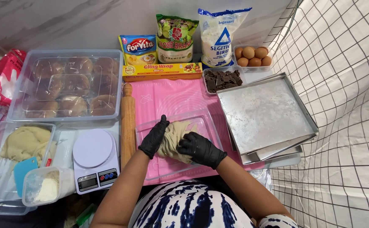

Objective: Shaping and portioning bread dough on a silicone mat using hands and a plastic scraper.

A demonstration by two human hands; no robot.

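Left hand and right hand, both gloved, grip the dough in the clear tray at the worktop's front edge; looks soft, pliable, likely tacky, best cupped from both flanks, not pinched.

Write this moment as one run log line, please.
left hand: on dough | right hand: on dough | dough: in clear tray | tray: on pink mat

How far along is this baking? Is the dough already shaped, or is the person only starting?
Done: round buns fill a lidded clear box. In hand: the left hand and right hand, both in black gloves, press a dough lump in a clear tray. Left: more dough waits at the left, and the metal pans hold nothing.
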